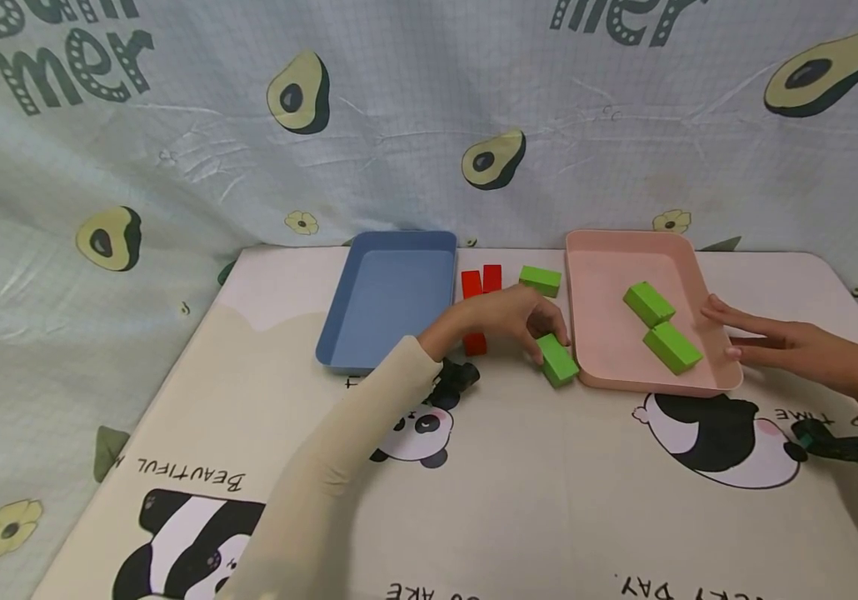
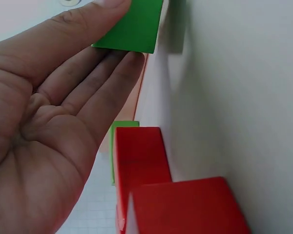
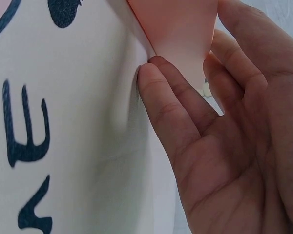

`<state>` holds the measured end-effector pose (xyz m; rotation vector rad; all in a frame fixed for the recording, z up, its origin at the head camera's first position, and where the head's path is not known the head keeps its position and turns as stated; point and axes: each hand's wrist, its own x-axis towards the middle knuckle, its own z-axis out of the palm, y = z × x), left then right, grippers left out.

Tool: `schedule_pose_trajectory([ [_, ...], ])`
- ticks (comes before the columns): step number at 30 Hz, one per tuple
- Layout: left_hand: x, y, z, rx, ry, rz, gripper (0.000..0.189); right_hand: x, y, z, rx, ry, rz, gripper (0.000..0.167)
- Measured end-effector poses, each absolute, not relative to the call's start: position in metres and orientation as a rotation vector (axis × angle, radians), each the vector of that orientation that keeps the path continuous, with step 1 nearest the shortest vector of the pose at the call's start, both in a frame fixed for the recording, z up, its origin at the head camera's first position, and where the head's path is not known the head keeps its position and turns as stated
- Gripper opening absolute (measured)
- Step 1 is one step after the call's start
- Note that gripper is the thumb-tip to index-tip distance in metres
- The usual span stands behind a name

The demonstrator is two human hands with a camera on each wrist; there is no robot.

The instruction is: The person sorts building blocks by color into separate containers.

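Note:
Between thumb and fingers my left hand pinches a green block, just left of the pink tray. The left wrist view shows the thumb on one face of that green block. My right hand touches the pink tray's right side with extended fingers. In the right wrist view, the fingertips meet the outer wall of the tray. Two green blocks, one farther back and one nearer, lie inside the pink tray.
Behind my left hand lies another green block. Red blocks stand between the trays, partly hidden by that hand. A blue tray is at the left. A hanging avocado-print cloth borders the table's back edge.

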<state>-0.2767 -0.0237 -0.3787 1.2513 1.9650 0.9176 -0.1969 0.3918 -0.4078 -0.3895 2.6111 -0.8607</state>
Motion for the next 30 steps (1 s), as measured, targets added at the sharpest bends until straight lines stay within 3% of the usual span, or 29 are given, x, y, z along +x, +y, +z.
schedule_pose_trajectory([
  [18, -0.263, -0.029, -0.389, 1.19, 2.02, 0.819, 0.042, -0.197, 0.393, -0.407, -0.377, 2.604, -0.848, 0.066],
  [30, -0.244, -0.037, -0.403, 0.97, 1.995, 1.129, 0.042, -0.195, 0.394, -0.407, -0.42, 2.654, -0.805, 0.063],
])
